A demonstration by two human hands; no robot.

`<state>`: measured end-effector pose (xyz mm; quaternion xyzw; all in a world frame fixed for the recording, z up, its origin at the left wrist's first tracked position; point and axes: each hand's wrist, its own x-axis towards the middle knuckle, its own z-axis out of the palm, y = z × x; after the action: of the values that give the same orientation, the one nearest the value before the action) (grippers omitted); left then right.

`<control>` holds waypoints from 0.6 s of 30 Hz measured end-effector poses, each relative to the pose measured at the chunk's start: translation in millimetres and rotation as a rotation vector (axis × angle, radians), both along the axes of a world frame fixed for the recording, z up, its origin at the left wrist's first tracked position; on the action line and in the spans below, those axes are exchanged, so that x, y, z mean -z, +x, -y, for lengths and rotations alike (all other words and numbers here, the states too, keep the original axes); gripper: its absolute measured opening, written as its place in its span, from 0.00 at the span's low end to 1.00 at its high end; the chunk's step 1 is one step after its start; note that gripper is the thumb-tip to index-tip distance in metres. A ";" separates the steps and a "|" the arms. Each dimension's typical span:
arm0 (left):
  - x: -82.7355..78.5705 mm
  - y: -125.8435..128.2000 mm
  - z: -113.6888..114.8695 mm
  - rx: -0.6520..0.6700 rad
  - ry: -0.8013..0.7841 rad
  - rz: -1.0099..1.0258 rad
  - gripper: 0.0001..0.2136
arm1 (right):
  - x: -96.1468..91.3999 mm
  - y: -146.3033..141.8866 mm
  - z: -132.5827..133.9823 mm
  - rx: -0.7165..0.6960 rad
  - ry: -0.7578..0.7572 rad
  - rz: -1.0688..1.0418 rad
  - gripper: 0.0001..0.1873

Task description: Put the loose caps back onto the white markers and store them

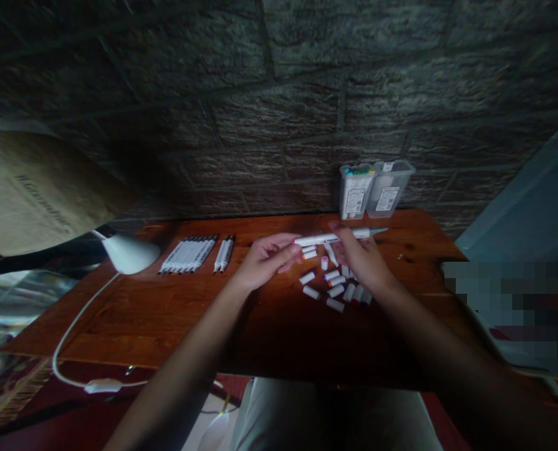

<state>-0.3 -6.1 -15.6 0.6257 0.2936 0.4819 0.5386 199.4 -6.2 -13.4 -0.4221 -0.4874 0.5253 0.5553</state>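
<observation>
A white marker (317,240) lies almost level between my hands, over the table. At its right end is a grey tapered part with a reddish tip; pinkish red shows at its left end. My left hand (272,260) has its thumb and fingers closed about the left end. My right hand (362,258) grips the right part between thumb and fingers, hiding some of the barrel. Several loose marker caps (335,304), white with coloured ends, are scattered below and between the hands. One pink-topped cap (324,263) stands upright.
Left on the wooden table (166,326) lie a row of markers (188,255) and a smaller group (223,254). At the back right stand a clear container holding markers (355,194) and another clear container (389,191). A lamp (129,254) with its cord stands at left, before a stone wall.
</observation>
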 end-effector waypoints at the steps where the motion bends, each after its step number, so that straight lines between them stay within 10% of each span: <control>1: 0.5 -0.5 0.1 -0.010 0.020 -0.011 0.14 | -0.9 -0.7 0.3 -0.017 -0.035 0.007 0.26; 18: -4.5 -1.9 2.5 -0.026 0.046 0.035 0.13 | -6.8 -5.7 -0.9 -0.316 -0.102 -0.171 0.33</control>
<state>-2.2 -8.6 -11.1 0.6255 0.2811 0.5062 0.5230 193.8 -5.3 -6.6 -0.3217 -0.4715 0.6639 0.4832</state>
